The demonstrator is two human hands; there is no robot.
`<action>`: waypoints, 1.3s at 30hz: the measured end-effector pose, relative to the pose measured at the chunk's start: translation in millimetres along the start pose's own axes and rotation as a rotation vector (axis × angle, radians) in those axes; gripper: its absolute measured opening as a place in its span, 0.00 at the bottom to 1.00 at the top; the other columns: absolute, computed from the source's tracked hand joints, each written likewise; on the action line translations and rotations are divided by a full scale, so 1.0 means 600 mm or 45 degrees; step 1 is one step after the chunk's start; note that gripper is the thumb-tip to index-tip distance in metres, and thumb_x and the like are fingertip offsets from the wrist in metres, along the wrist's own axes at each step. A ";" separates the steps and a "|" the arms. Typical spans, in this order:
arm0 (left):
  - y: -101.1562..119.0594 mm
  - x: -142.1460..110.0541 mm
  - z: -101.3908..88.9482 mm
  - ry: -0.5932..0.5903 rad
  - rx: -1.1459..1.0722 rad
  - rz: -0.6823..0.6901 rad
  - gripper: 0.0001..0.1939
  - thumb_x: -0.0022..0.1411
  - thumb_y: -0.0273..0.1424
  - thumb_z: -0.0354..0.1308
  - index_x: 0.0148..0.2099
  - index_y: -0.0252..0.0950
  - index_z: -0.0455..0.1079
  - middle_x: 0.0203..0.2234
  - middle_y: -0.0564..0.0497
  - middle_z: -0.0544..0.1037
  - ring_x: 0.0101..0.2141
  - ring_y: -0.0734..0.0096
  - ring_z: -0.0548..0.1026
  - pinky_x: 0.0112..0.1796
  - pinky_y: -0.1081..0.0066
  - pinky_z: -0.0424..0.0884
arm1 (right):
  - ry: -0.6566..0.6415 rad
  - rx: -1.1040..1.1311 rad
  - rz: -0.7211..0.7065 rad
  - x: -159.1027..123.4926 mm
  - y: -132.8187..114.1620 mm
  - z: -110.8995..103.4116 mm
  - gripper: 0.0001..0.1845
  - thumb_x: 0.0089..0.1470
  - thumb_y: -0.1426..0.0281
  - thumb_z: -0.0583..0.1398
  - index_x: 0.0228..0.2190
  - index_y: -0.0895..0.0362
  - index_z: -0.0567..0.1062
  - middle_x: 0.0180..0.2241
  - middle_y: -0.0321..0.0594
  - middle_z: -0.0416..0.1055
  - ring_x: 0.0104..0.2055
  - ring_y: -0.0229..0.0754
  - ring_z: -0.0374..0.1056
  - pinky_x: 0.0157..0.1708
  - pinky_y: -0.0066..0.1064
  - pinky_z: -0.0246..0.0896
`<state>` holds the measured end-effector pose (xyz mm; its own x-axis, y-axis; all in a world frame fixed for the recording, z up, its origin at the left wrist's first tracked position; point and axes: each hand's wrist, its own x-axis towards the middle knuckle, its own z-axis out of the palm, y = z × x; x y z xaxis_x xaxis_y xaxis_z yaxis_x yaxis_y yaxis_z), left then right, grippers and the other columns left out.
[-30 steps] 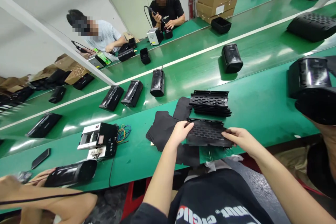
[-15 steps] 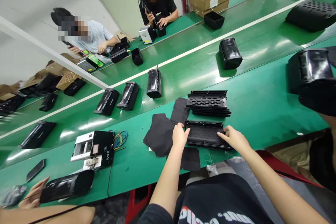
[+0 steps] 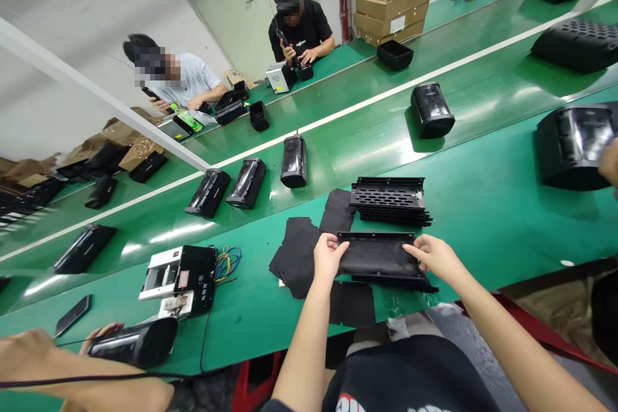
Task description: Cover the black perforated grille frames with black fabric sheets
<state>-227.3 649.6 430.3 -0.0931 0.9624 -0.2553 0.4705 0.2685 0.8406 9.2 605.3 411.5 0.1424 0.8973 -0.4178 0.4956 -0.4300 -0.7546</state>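
A black plastic panel with raised long edges is between my two hands, a smooth dark sheet apparently lying in its trough. My left hand grips its left end, thumb on top. At the right end my right hand pinches it with thumb and fingers. Under its near edge another black panel shows in part. Just beyond is a stack of slotted black panels. Black cut sheets lie to the left of my left hand, and one more black sheet lies nearer my body.
Black speaker-like housings stand along the green conveyor belt. A black-and-white machine with coiled wires sits on the left, beside a co-worker's arm and a phone. Another housing is at the right, touched by someone's hand. Two people sit across the belt.
The held panel now sits slightly raised and tilted over the panel beneath, both hands still on its ends. A co-worker's hand has come in at the right edge, and the view has shifted.
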 end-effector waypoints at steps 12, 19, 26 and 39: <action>0.170 -0.109 -0.118 0.090 -0.383 0.063 0.13 0.43 0.33 0.62 0.27 0.34 0.60 0.18 0.59 0.62 0.20 0.83 0.61 0.23 0.81 0.60 | 0.075 0.504 -0.126 -0.120 -0.141 -0.102 0.17 0.40 0.56 0.60 0.26 0.55 0.63 0.10 0.26 0.56 0.12 0.33 0.54 0.11 0.24 0.50; 0.205 -0.145 -0.129 0.105 -0.552 0.184 0.15 0.46 0.30 0.60 0.38 0.35 0.65 0.28 0.52 0.72 0.29 0.76 0.70 0.32 0.76 0.67 | 0.346 0.545 -0.139 -0.152 -0.181 -0.130 0.19 0.34 0.57 0.63 0.24 0.55 0.64 0.14 0.28 0.59 0.12 0.32 0.53 0.10 0.24 0.50; 0.207 -0.154 -0.130 0.084 -0.568 0.211 0.16 0.45 0.28 0.61 0.39 0.35 0.66 0.28 0.51 0.72 0.30 0.76 0.70 0.31 0.76 0.69 | 0.404 0.456 -0.135 -0.149 -0.174 -0.142 0.19 0.33 0.56 0.63 0.25 0.55 0.66 0.14 0.31 0.61 0.12 0.33 0.55 0.09 0.24 0.50; 0.206 -0.150 -0.122 0.058 -0.568 0.187 0.14 0.48 0.30 0.59 0.39 0.34 0.66 0.29 0.50 0.71 0.31 0.75 0.70 0.33 0.75 0.68 | 0.160 0.798 -0.100 -0.139 -0.142 -0.141 0.19 0.35 0.58 0.64 0.29 0.55 0.67 0.12 0.27 0.58 0.11 0.32 0.52 0.09 0.24 0.48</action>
<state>-224.9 599.0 592.5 -0.0966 0.9897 -0.1054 0.0597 0.1115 0.9920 27.7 575.3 553.3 0.2439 0.9171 -0.3153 -0.0807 -0.3048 -0.9490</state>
